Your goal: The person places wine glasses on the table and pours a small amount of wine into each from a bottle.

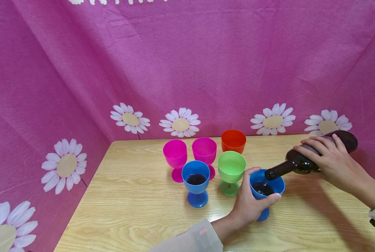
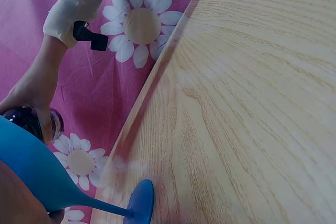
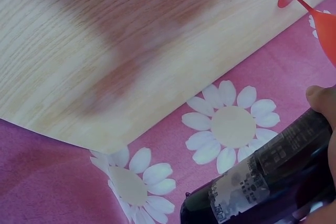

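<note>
My left hand (image 1: 248, 203) grips the bowl of a blue goblet (image 1: 277, 184) at the right front of the group, thumb on the near side. Dark liquid lies inside it. The fingers of my right hand (image 1: 337, 162) wrap round a dark wine bottle (image 1: 296, 163), tilted with its neck down to the left. Its mouth is at the goblet's rim, and liquid runs into the bowl. In the left wrist view the blue goblet (image 2: 47, 174) shows its stem and foot. A printed label shows on the bottle (image 3: 247, 187) in the right wrist view.
A second blue goblet (image 1: 196, 190) with dark liquid stands to the left. Beside and behind it are a green goblet (image 1: 231, 171), two pink goblets (image 1: 175, 157) and an orange goblet (image 1: 233, 141). The wooden table (image 1: 127, 196) meets a pink flowered cloth (image 1: 187, 70) at its back and left edges.
</note>
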The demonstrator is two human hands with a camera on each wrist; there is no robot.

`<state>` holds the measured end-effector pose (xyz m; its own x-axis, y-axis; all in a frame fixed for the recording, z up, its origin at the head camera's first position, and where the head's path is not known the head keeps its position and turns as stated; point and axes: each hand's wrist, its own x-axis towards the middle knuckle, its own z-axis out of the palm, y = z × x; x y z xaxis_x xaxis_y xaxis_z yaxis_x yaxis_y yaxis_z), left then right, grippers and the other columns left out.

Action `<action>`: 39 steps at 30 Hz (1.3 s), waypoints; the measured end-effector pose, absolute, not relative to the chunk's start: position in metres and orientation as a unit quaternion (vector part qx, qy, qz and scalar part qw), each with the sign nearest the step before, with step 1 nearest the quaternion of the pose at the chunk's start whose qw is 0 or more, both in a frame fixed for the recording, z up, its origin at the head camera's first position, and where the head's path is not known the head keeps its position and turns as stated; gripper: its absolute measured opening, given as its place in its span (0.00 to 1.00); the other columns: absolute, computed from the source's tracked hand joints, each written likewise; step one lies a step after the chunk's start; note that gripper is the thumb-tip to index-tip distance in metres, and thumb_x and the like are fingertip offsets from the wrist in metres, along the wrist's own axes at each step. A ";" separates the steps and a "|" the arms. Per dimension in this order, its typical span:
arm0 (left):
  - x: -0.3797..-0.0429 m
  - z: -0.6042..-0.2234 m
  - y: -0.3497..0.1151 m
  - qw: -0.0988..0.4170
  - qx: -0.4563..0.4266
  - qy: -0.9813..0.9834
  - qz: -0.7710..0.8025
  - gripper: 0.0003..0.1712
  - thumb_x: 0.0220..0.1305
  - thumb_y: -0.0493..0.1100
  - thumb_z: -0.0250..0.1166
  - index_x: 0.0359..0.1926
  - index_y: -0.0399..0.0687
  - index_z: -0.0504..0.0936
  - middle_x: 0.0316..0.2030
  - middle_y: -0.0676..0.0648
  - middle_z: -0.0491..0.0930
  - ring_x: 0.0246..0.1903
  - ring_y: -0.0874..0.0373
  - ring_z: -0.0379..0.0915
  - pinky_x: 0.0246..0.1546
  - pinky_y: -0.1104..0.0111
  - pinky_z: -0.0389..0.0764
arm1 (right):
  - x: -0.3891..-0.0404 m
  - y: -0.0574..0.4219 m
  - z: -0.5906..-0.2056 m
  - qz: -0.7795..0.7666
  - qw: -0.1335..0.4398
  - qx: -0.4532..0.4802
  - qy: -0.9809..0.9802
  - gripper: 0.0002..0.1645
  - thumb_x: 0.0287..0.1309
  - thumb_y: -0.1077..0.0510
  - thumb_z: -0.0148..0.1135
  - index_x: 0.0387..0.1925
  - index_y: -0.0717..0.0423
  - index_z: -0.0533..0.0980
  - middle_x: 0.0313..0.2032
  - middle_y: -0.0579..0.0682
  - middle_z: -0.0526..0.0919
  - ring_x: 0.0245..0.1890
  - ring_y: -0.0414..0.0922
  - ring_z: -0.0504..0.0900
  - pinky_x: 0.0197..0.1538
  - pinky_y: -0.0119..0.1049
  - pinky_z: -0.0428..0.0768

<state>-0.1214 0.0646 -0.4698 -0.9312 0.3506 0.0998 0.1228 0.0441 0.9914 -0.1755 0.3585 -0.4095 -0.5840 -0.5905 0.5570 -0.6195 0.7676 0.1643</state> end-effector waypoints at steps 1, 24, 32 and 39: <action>-0.121 -0.470 0.065 0.085 0.164 0.717 0.672 0.43 0.62 0.51 0.73 0.69 0.82 0.57 0.64 0.63 0.67 0.62 0.70 0.62 0.59 0.64 0.75 | -0.176 0.359 -0.410 0.025 0.304 0.340 -0.890 0.48 0.70 0.22 0.23 0.64 0.47 0.74 0.56 0.62 0.77 0.59 0.66 0.71 0.66 0.81 0.53; -0.121 -0.470 0.064 0.083 0.170 0.713 0.675 0.43 0.62 0.51 0.73 0.70 0.79 0.57 0.65 0.63 0.67 0.62 0.70 0.62 0.57 0.66 0.76 | -0.170 0.351 -0.431 0.093 0.292 0.320 -0.897 0.56 0.61 0.16 0.31 0.66 0.52 0.74 0.56 0.60 0.76 0.56 0.63 0.72 0.56 0.70 0.64; -0.122 -0.471 0.065 0.083 0.170 0.718 0.670 0.43 0.63 0.53 0.72 0.70 0.81 0.57 0.65 0.63 0.67 0.63 0.69 0.62 0.56 0.67 0.77 | -0.169 0.343 -0.437 0.131 0.305 0.317 -0.889 0.56 0.62 0.16 0.37 0.65 0.57 0.74 0.56 0.60 0.78 0.53 0.63 0.74 0.67 0.51 0.62; -0.122 -0.472 0.065 0.076 0.167 0.724 0.664 0.43 0.61 0.52 0.73 0.70 0.82 0.57 0.65 0.64 0.67 0.62 0.70 0.62 0.54 0.66 0.77 | -0.171 0.335 -0.439 0.200 0.308 0.308 -0.878 0.57 0.62 0.18 0.46 0.65 0.65 0.72 0.54 0.62 0.78 0.51 0.59 0.74 0.68 0.19 0.50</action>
<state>-0.1221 0.0648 -0.4721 -0.9323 0.3440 0.1120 0.1413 0.0613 0.9881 -0.1709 0.3350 -0.4388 -0.6214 -0.4172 0.6632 -0.6630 0.7311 -0.1613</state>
